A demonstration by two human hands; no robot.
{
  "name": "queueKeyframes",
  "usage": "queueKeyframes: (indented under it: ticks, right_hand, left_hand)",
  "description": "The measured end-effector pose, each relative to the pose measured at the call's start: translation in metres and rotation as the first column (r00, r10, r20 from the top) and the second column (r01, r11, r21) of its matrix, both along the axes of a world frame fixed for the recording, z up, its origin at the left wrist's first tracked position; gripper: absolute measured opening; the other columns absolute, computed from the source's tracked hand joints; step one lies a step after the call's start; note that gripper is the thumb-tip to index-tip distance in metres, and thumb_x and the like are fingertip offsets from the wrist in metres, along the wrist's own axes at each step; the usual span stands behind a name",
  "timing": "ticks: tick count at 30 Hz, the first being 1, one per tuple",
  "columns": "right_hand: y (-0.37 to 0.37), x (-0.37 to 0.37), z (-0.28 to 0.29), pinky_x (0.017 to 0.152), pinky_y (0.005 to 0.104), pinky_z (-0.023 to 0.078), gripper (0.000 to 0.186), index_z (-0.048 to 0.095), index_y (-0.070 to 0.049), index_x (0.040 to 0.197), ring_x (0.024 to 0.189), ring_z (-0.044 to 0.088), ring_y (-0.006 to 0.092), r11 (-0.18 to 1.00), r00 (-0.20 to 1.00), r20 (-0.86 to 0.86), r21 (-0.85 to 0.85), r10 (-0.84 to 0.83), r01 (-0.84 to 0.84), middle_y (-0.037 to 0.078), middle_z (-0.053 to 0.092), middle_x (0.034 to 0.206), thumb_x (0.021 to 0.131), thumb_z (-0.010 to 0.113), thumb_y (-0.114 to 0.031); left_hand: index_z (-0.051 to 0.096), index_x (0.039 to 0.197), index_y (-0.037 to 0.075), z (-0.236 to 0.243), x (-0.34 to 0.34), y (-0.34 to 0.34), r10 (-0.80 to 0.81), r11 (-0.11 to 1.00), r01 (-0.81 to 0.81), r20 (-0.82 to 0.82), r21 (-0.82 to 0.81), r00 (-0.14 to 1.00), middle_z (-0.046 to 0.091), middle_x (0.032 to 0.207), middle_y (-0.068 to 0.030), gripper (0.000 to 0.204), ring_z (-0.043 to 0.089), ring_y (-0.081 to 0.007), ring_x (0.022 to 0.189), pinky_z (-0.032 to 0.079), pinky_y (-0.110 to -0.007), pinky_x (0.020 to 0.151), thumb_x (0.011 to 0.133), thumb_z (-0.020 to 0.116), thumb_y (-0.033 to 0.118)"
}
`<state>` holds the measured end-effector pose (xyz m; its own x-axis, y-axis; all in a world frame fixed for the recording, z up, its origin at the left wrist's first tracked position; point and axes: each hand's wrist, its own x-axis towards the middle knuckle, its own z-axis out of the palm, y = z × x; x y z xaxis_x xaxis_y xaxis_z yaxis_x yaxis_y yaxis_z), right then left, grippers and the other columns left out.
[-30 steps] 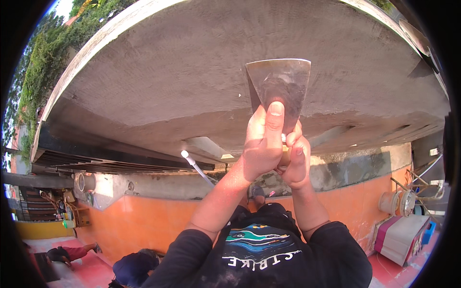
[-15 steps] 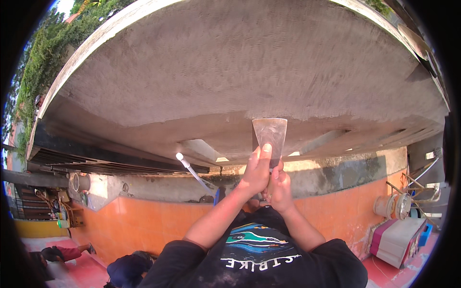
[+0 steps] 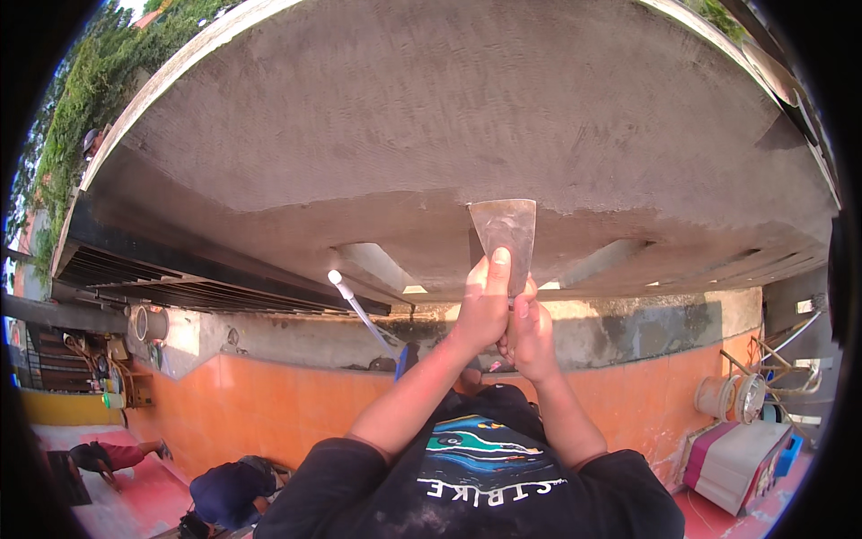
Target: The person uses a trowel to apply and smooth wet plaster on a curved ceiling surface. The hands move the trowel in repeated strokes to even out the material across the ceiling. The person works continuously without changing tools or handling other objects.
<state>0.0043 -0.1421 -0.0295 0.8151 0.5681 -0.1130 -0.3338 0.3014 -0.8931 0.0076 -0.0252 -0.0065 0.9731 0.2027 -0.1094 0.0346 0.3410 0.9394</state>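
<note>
Both my hands grip one wide-bladed scraper (image 3: 512, 225), blade upward. My left hand (image 3: 485, 305) is closed round its lower part, with the thumb pressed along the blade. My right hand (image 3: 532, 341) is wrapped round the handle just below and beside it; the palms hide most of the handle. The blade's broad edge meets the grey plastered wall (image 3: 485, 117), along the uneven line where the textured coat borders a darker, smoother band. Whether the edge touches all along cannot be seen.
Slanted openings (image 3: 377, 265) pierce the wall beneath the blade. A white pipe (image 3: 350, 301) sticks up left of my arms. An orange surface (image 3: 296, 404) lies below. People crouch at lower left (image 3: 229, 494). Buckets (image 3: 716, 395) and a covered box (image 3: 741, 454) stand at right.
The scraper and both hands have moved slightly upward along the wall. My grip looks the same. At lower left, a person has shifted a little.
</note>
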Motion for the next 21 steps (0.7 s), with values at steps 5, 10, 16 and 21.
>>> queueKeyframes:
  ticks: [5, 10, 16, 21]
  right_hand:
    - [0.002, 0.0, 0.001, 0.047, 0.0215, 0.036, 0.04, 0.049, -0.005, 0.094, 0.053, 0.045, 0.0067, 0.998, 0.998, 0.065, -0.07, 0.0, 0.005, 0.0, 0.049, 0.064, 0.104, 0.043, -0.043]
    - [0.014, 0.005, -0.007, 0.036, 0.0223, 0.033, 0.051, 0.051, -0.004, 0.092, 0.041, 0.043, 0.0078, 0.994, 0.987, 0.157, -0.1, -0.026, 0.042, 0.002, 0.047, 0.058, 0.102, 0.038, -0.052]
    - [0.006, 0.014, -0.004, 0.038, 0.0221, 0.034, 0.048, 0.05, -0.005, 0.087, 0.044, 0.043, 0.0076, 0.994, 0.995, 0.097, -0.106, 0.022, -0.012, 0.001, 0.047, 0.058, 0.103, 0.04, -0.048]
    - [-0.012, 0.006, -0.004, 0.043, 0.0216, 0.035, 0.04, 0.051, -0.006, 0.088, 0.049, 0.043, 0.0062, 0.997, 0.999, 0.019, -0.072, 0.044, -0.043, -0.002, 0.047, 0.059, 0.104, 0.042, -0.041]
  left_hand:
    - [0.049, 0.095, 0.006, -0.008, 0.001, 0.0, -0.018, 0.999, 0.02, 0.05, -0.047, 0.999, 0.055, 0.07, -0.001, 0.048, 0.05, -0.0078, 0.062, 0.044, -0.024, 0.058, 0.105, 0.033, 0.05]
    - [0.049, 0.093, 0.005, -0.011, 0.005, 0.002, 0.03, 0.999, -0.029, 0.071, -0.015, 0.997, 0.055, 0.07, -0.0019, 0.051, 0.05, -0.0076, 0.061, 0.044, -0.024, 0.058, 0.104, 0.035, 0.053]
    - [0.048, 0.093, 0.005, -0.014, 0.013, -0.003, 0.086, 0.992, -0.081, 0.05, -0.093, 0.995, 0.054, 0.069, -0.0026, 0.053, 0.049, -0.0076, 0.06, 0.043, -0.025, 0.057, 0.103, 0.035, 0.055]
    - [0.05, 0.094, 0.004, -0.022, 0.005, -0.017, 0.046, 0.995, -0.035, 0.111, -0.099, 0.993, 0.056, 0.071, -0.0023, 0.057, 0.05, -0.0074, 0.062, 0.044, -0.024, 0.058, 0.101, 0.036, 0.059]
